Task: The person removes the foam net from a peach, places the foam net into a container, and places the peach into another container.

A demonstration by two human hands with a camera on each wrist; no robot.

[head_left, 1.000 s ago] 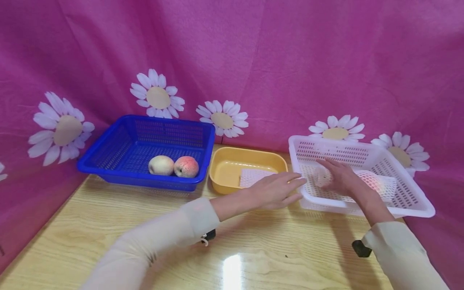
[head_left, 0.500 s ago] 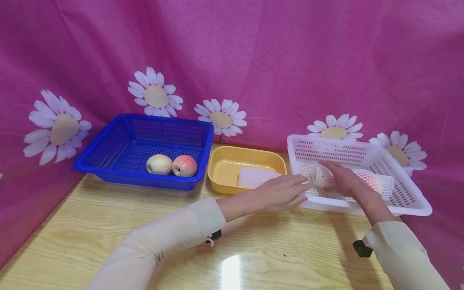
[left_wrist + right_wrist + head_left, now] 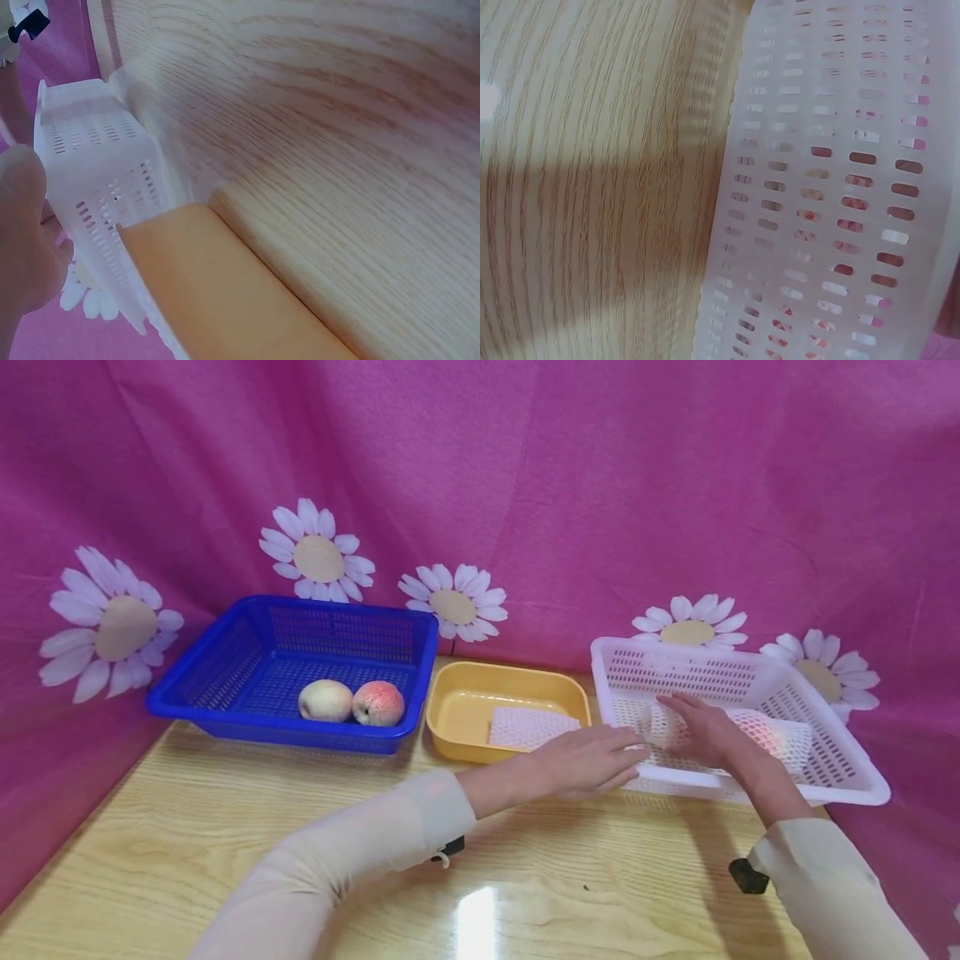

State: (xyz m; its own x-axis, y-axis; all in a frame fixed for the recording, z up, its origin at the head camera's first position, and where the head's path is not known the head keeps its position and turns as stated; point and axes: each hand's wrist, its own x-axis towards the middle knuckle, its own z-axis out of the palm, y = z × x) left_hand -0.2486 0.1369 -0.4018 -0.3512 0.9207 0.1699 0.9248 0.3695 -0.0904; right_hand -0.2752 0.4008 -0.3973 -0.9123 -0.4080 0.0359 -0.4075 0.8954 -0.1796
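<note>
My right hand (image 3: 705,731) reaches into the white basket (image 3: 750,789). Its fingers and thumb curve round a white foam fruit net (image 3: 662,725); whether fruit is inside is hidden in the head view. Just right of that hand lies a pinkish peach in a foam net (image 3: 768,735). My left hand (image 3: 592,760) is stretched flat with straight fingers beside the basket's left end, holding nothing. Reddish patches show through the basket's slots (image 3: 847,202) in the right wrist view, and only the hand's edge is seen there.
Left of the white basket stands a yellow tray (image 3: 457,747) with flat foam nets (image 3: 532,727) in it. Farther left, a blue basket (image 3: 300,727) bears a pale peach (image 3: 326,701) and a red one (image 3: 378,703). A pink flowered cloth (image 3: 570,510) hangs behind the wooden table (image 3: 600,877).
My left hand has slid slightly right toward the white basket. My right hand has stayed at the foam net inside the basket. The head view has shifted a little.
</note>
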